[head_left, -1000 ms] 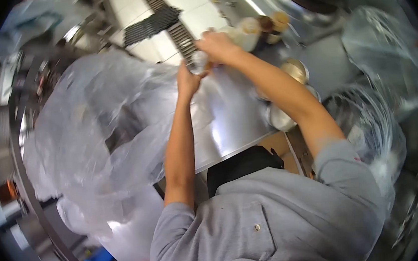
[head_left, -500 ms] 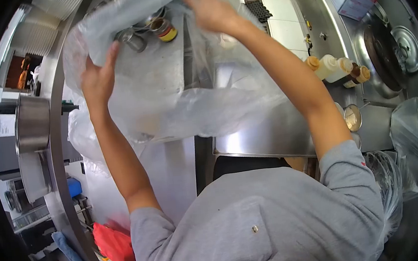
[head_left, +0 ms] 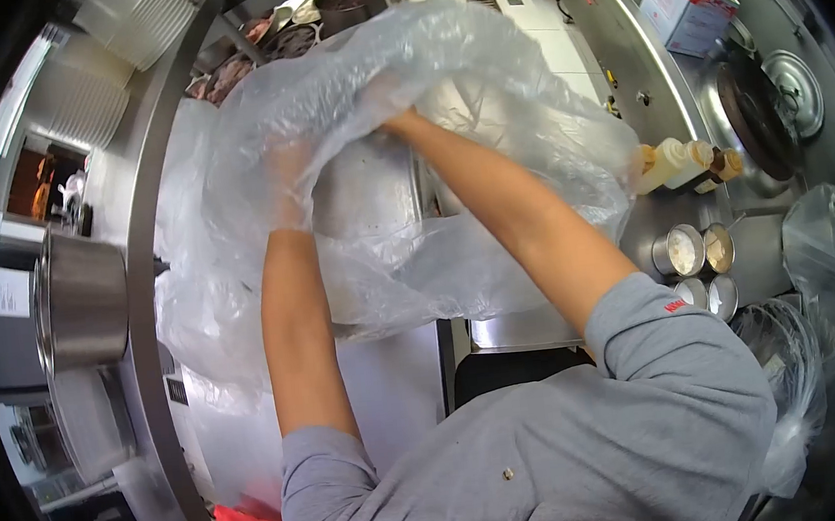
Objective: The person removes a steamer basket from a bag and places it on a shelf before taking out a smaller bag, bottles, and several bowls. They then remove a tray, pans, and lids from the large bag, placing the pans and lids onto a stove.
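A large clear plastic bag (head_left: 488, 153) billows over the steel counter (head_left: 525, 329) in front of me. Both my hands are pushed inside it and show only dimly through the film. My left hand (head_left: 285, 188) sits at the bag's left side with its fingers spread against the plastic. My right hand (head_left: 377, 99) reaches deeper, near the bag's top, and seems closed on a fold of the film. The bag covers a steel container (head_left: 371, 200) below it.
Squeeze bottles (head_left: 680, 163) and small round steel cups (head_left: 680, 251) stand to the right on the counter. A red-and-white box (head_left: 686, 2) sits at the far right. A big steel pot (head_left: 79, 298) is at the left. More bagged items (head_left: 829, 256) lie at the right edge.
The bag has ballooned up and closed around both hands. My left hand moved right and inward, and my right hand dropped from the bag's top edge into it.
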